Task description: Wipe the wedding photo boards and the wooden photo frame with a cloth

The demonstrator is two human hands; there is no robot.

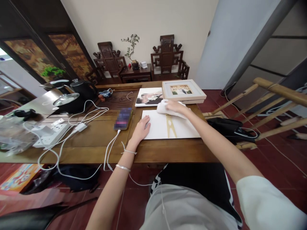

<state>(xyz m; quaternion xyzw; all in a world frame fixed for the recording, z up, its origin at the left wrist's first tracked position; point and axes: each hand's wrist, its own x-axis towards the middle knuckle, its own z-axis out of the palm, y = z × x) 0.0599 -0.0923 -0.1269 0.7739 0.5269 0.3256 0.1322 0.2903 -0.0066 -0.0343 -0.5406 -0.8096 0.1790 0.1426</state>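
Observation:
A white flat panel (157, 129), probably the back of a picture frame, lies on the table with a tan A-shaped stand piece (170, 127) on its face. My left hand (141, 127) rests flat on the panel's left edge, fingers stretched out. In my right hand (176, 106) is a bunched white cloth (162, 107), pressed against the upper part of the panel and covering the top of the stand piece. Just beyond are a photo panel (148, 96) showing people and a light-framed picture (200, 92) that sits raised at the table's back right.
Left of the panel lies a charging phone (123, 118). White cables trail from a power strip (54, 134) across the wooden table (100, 134). A lidded black pot (67, 103) and a kettle (82, 89) stand farther left. At right is a bamboo chair (240, 95) holding a black bag (225, 127).

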